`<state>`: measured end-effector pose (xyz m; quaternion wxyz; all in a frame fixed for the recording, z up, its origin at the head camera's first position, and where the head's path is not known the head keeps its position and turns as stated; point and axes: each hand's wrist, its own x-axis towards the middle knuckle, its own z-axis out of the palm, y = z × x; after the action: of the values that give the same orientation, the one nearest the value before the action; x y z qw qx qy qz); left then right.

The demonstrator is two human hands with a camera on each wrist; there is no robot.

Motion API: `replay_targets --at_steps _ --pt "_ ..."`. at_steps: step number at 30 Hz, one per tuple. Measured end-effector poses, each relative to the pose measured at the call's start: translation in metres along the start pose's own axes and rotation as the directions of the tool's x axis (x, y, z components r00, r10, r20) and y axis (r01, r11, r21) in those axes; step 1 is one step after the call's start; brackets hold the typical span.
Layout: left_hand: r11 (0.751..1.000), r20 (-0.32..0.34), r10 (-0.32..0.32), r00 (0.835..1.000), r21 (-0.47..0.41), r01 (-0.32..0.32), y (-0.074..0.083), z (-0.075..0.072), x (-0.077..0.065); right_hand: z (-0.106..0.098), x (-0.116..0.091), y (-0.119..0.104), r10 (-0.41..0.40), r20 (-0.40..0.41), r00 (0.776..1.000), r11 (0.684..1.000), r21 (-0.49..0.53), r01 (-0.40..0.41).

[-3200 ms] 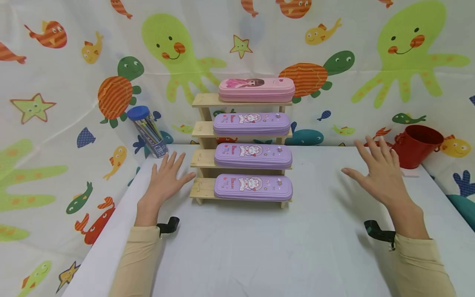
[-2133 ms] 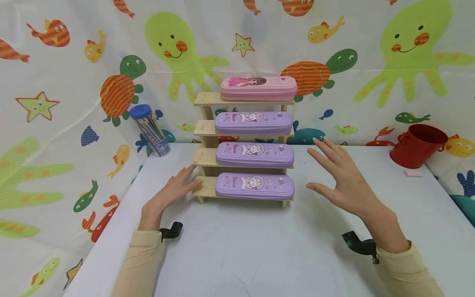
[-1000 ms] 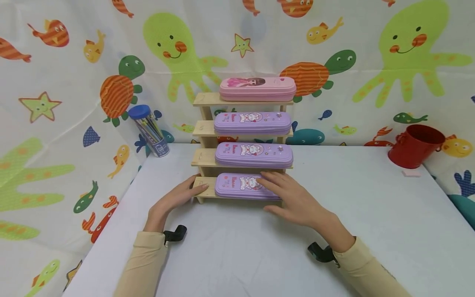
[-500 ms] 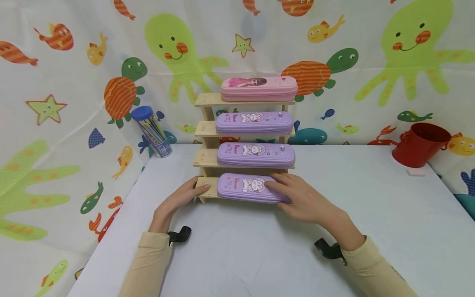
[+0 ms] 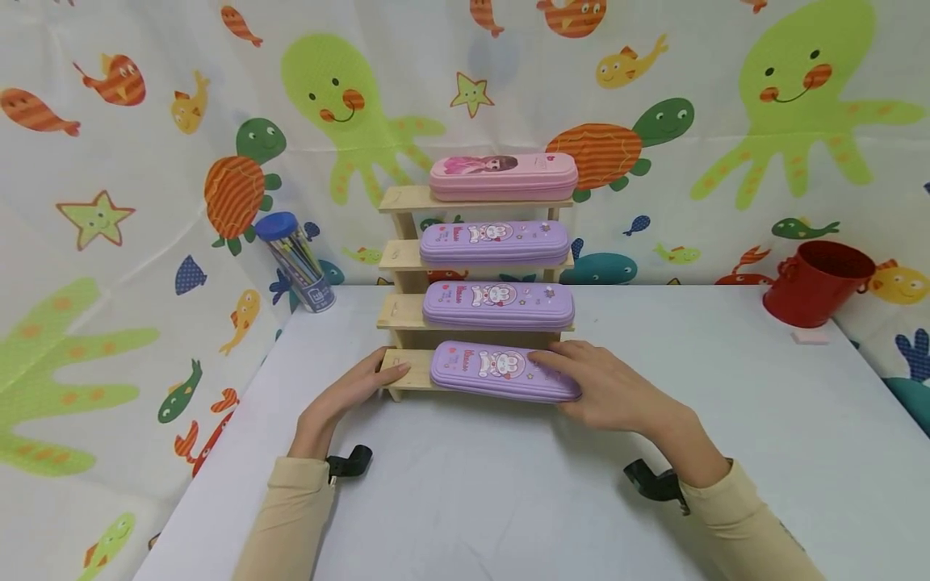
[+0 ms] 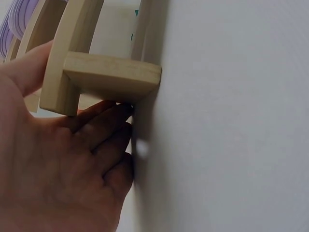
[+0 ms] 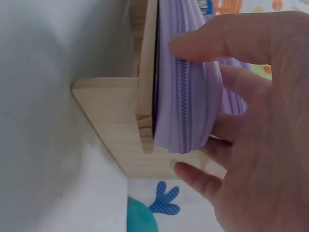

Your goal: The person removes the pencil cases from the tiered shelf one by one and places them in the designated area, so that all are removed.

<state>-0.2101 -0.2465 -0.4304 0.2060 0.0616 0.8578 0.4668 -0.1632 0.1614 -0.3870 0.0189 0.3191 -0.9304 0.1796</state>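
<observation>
A wooden tiered stand bears a zipped pencil case on each step. My left hand grips the left end of its lowest step, thumb on top; in the left wrist view the fingers curl below the wooden board. The lowest purple pencil case lies skewed, its right end turned toward me. My right hand holds that end, and the right wrist view has the thumb on the zipped side of the case. Above are two more purple pencil cases and a pink one.
A clear tube of pencils with a blue lid leans at the back left. At the back right stands a red bucket, with a small pale pink block before it. Patterned cloth hangs behind the white table.
Both hands came in to the stand, the left taking its lowest step and the right the lowest pencil case. That case has shifted right and its right end has swung forward.
</observation>
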Motion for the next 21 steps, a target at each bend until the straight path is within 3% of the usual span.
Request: replay_targets --at_steps 8,21 --pt "1.000 0.005 0.011 1.000 -0.028 -0.011 -0.0021 -0.0002 -0.0006 -0.0025 -0.0010 0.0005 0.053 0.048 0.997 0.995 0.080 -0.057" --pt "1.000 0.007 0.023 1.000 0.012 -0.023 -0.0038 -0.0028 0.0022 -0.0070 -0.0029 -0.0031 0.047 -0.007 0.999 0.990 0.132 -0.045"
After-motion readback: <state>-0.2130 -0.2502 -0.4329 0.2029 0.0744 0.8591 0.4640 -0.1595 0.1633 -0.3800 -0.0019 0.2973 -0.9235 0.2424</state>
